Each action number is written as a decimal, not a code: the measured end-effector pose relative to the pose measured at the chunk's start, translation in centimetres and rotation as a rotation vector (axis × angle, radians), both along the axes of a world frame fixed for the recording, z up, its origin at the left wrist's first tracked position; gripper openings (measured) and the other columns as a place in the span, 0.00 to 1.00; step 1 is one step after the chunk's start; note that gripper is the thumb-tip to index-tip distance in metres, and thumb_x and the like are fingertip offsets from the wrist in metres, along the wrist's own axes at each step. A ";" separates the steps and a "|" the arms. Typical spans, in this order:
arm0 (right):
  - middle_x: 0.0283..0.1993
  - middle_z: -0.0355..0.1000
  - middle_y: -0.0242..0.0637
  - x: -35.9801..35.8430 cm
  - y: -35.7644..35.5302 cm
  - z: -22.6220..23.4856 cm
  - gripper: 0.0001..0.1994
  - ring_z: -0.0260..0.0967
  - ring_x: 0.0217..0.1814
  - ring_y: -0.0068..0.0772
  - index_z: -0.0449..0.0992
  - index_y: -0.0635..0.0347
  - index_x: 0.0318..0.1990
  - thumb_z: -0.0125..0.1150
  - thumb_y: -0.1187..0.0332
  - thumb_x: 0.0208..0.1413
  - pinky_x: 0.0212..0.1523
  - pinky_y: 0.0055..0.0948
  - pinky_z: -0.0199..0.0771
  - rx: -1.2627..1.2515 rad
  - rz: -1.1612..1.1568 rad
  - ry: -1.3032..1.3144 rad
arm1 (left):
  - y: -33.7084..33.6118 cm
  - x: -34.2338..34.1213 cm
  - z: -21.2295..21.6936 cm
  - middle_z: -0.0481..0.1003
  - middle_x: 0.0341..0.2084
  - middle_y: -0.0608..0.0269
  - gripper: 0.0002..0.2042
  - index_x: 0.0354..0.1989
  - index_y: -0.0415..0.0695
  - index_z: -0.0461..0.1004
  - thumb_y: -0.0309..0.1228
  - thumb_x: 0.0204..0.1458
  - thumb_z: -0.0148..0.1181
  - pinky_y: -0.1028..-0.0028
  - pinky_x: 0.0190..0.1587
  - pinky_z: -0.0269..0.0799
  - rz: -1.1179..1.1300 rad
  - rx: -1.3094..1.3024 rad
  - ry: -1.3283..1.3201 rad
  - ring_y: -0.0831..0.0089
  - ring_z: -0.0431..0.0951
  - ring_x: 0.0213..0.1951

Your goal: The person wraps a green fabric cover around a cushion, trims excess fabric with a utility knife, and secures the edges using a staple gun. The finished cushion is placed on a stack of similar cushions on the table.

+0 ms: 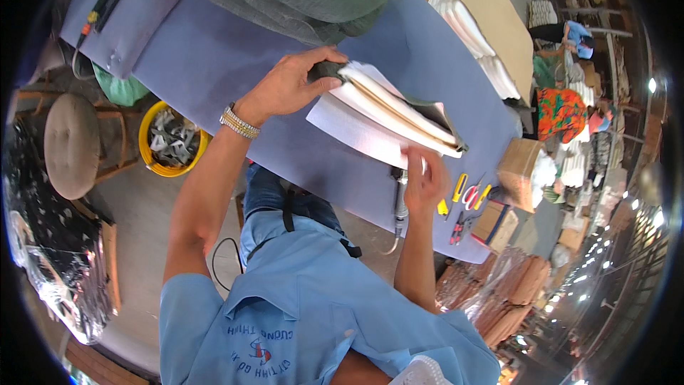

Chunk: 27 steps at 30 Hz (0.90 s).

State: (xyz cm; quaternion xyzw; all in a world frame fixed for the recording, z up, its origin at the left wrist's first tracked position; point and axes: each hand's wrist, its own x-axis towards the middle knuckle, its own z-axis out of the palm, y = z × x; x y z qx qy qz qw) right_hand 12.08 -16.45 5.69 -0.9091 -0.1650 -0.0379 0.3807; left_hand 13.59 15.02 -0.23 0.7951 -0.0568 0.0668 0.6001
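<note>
Left hand [288, 85] grip clenched on padded panel [388, 110] end; right hand [424, 178] grip clenched on near edge, steadying it tilted above table [235, 64] near edge.

1. The foam panel [388, 114], white and layered with a thin tan board between the sheets, sits right of centre in the frame, tilted so that its long edge runs from upper left to lower right.
2. A dark green fabric strip [434, 110] wraps its upper edge and far corner.
3. A loose white sheet [349, 128] hangs below the stack, above the lavender table.
</note>
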 end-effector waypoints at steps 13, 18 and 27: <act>0.73 0.64 0.49 -7.7 -17.6 -21.1 0.27 0.67 0.66 0.58 0.77 0.39 0.66 0.59 0.75 0.60 0.65 0.51 0.67 -0.423 -0.297 -0.090 | -3.2 0.2 -4.7 0.75 0.48 0.57 0.18 0.55 0.33 0.69 0.33 0.62 0.61 0.73 0.51 0.69 0.514 -0.087 0.002 0.74 0.70 0.45; 0.72 0.66 0.51 -7.8 -23.7 -23.2 0.24 0.69 0.66 0.57 0.75 0.45 0.68 0.58 0.72 0.65 0.65 0.51 0.67 -0.490 -0.315 -0.193 | -4.2 -2.0 -4.3 0.74 0.57 0.53 0.14 0.50 0.34 0.71 0.31 0.62 0.57 0.72 0.53 0.69 0.576 -0.083 0.011 0.73 0.71 0.46; 0.76 0.61 0.51 -5.2 -14.9 -18.4 0.40 0.61 0.76 0.53 0.61 0.64 0.73 0.42 0.36 0.70 0.76 0.49 0.62 0.522 -0.440 -0.466 | -3.3 -7.9 -11.2 0.57 0.73 0.36 0.22 0.61 0.38 0.71 0.42 0.67 0.54 0.54 0.75 0.53 0.435 0.171 -0.490 0.48 0.57 0.75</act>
